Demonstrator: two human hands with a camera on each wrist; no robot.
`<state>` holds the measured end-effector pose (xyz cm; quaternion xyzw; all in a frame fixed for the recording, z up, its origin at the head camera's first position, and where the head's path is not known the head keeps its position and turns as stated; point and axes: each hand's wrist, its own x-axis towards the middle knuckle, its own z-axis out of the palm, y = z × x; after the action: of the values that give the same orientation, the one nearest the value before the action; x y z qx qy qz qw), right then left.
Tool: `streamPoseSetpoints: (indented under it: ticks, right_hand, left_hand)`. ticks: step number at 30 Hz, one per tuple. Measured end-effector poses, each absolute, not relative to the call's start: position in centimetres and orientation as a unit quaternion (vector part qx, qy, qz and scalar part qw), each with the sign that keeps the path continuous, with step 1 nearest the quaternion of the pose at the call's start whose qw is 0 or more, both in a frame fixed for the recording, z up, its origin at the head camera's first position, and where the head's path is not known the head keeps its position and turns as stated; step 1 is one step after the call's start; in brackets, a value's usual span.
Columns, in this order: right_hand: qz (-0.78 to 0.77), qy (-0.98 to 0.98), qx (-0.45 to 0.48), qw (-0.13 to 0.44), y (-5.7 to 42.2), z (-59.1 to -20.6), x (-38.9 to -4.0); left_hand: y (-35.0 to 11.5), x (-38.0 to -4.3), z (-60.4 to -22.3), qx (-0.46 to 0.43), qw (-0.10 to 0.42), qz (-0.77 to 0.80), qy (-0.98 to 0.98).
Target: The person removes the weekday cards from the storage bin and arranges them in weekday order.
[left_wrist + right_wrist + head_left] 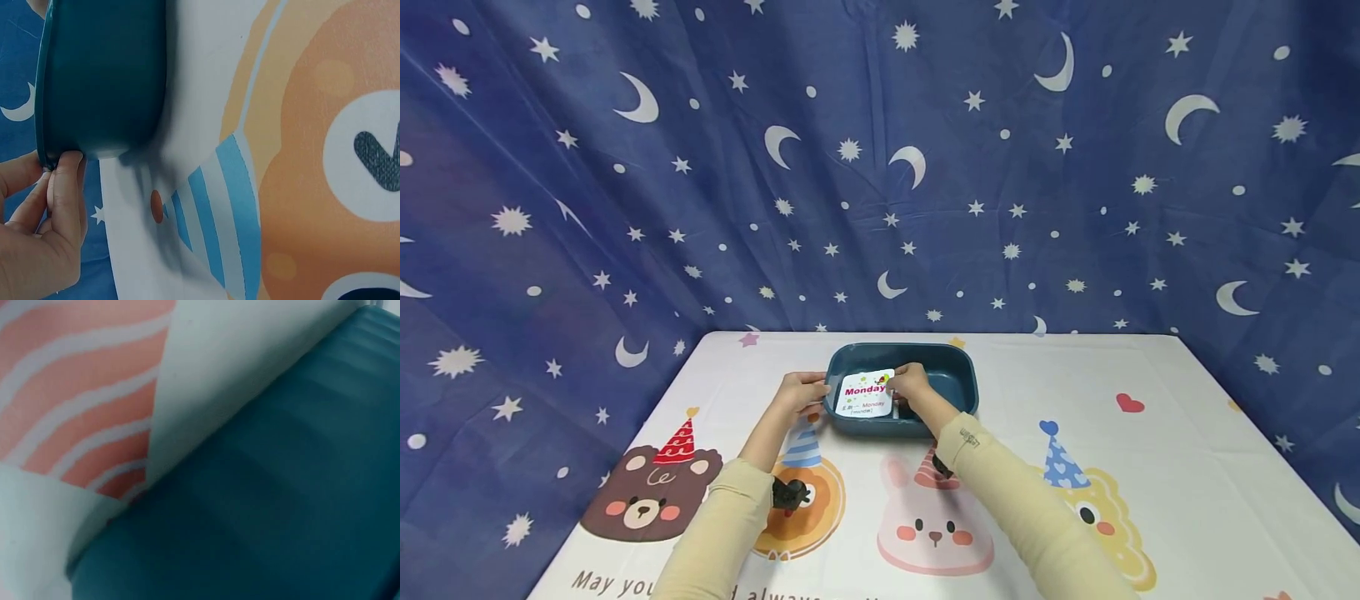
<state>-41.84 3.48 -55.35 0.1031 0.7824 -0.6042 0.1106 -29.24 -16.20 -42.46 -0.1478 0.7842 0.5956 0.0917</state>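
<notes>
A dark teal plastic box (868, 428) with rounded corners stands on the table. Over its left part lies a white card (863, 395) printed "Monday" with a small colourful picture at its top right. At the box's left end my left hand (801, 392) pinches the rim between thumb and fingers, as the left wrist view also shows. My right hand (912, 383) reaches inside the box and pinches the card's right edge. A narrow white strip (896, 411) shows beside the card; what it is I cannot tell. In the right wrist view the box wall (262, 519) fills much of the picture and the fingers are hidden.
A white tablecloth (1060, 375) with printed cartoon animals in party hats covers the table. Behind and at the left hangs a blue curtain (865, 167) with moons and stars. The box stands near the table's back edge. Black straps (787, 493) circle the wrists.
</notes>
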Motion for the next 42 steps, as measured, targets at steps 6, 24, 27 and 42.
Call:
streamPoseSetpoints:
  ticks: [6,24,27,42]
  right_hand:
    - [-0.516,0.849,0.092,0.071,2.8,-59.7,-45.6]
    - [-0.538,0.83,0.131,0.068,3.7,-43.5,-32.1]
    - [-0.548,0.824,0.12,0.084,4.0,-43.2,-31.6]
    - [-0.608,0.777,0.108,0.119,5.9,-42.6,-31.3]
  left_hand:
    - [-16.2,-29.3,-42.5,-0.145,0.091,0.604,0.778]
    - [-16.0,-29.3,-42.2,-0.153,0.095,0.602,0.778]
    - [-16.1,-29.2,-42.4,-0.154,0.092,0.606,0.775]
    - [-16.1,-29.1,-42.6,-0.142,0.091,0.608,0.776]
